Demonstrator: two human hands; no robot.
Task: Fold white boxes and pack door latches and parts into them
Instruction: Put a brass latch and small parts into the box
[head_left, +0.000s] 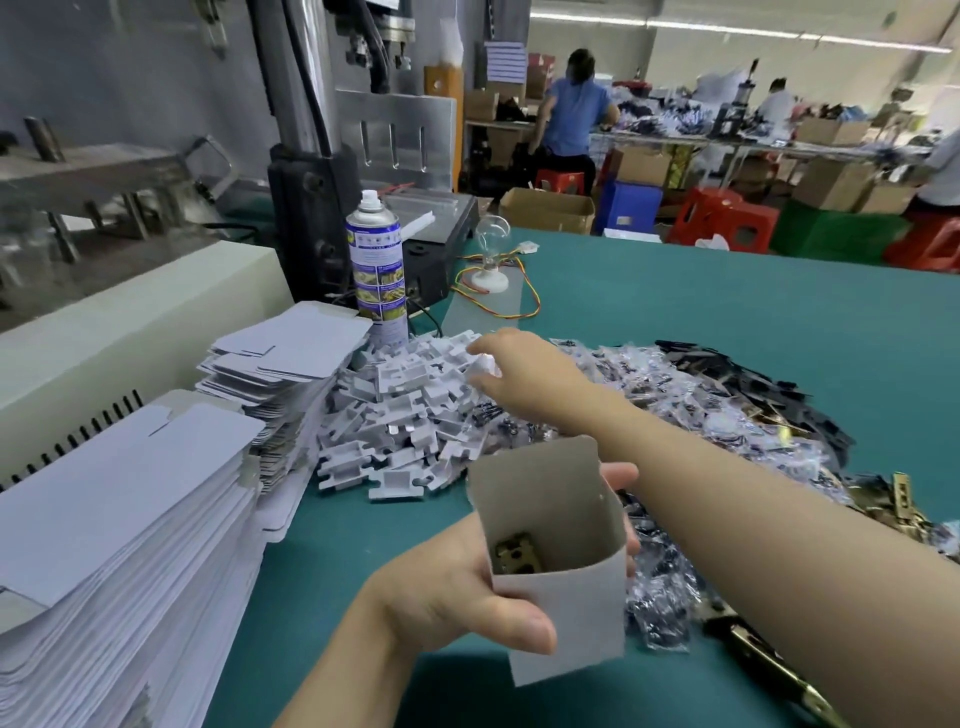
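Observation:
My left hand (467, 587) grips an opened white box (561, 587) upright near the table's front, thumb across its near face. A brass door latch (517, 556) lies inside it. My right hand (524, 371) reaches far over the heap of white plastic parts (405, 415) and pinches one white piece at its fingertips. Small bags of dark screws (691, 395) spread to the right of that heap. More brass latches (904, 506) lie at the right edge.
Stacks of flat white box blanks (130, 519) stand at the left on the green table (727, 312). A spray can (375, 265), a bulb on a wired base (489, 260) and a press machine (332, 171) sit behind. People work at benches in the background.

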